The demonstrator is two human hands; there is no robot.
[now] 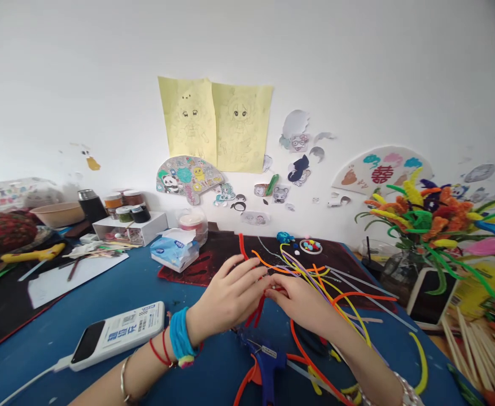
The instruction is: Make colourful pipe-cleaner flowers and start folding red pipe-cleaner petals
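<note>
Both hands meet above the middle of the blue table. My left hand [230,296] is bent over red pipe cleaners [255,317], whose ends hang below the fingers. Close against it, my right hand [293,298] pinches at the same red pipe cleaners, thumb and forefinger together. Where the hands overlap, the gripped part is hidden. A red stem [241,246] sticks up behind the left fingers. Just below the hands lies a blue hot glue gun [268,361]. Loose orange, yellow, purple and grey pipe cleaners [344,307] spread to the right.
To the left lie a white power bank [118,334] with a cable and a tissue pack [175,251]. A small dish of pompoms [310,246] sits at the back. At the right stand a vase of pipe-cleaner flowers [429,220], a phone [431,296] and wooden sticks [476,355].
</note>
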